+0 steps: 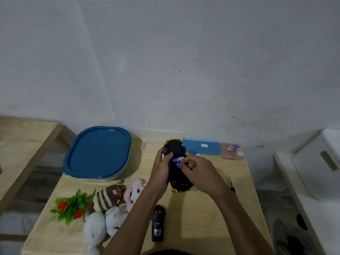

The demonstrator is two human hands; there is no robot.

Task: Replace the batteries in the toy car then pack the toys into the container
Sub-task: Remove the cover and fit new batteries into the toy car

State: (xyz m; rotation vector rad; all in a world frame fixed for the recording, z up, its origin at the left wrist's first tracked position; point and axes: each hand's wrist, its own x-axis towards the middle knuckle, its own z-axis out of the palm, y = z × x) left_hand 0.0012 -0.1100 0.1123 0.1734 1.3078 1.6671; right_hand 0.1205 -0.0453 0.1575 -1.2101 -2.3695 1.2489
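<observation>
My left hand (161,166) grips the upturned toy car (177,168); my right hand (195,167) pinches a battery (178,164) at its underside.

The right hand (197,167) covers most of the battery (178,164) it pinches at the toy car (174,146), leaving only a blue tip. At 7 o'clock the white plush (94,230) runs off the bottom edge. At 1 o'clock the label on the blue box (200,147) is too small to read.

Pale matt wood table (211,218); glossy blue plastic lid (97,151); fuzzy cloth plush toys (110,205)
</observation>
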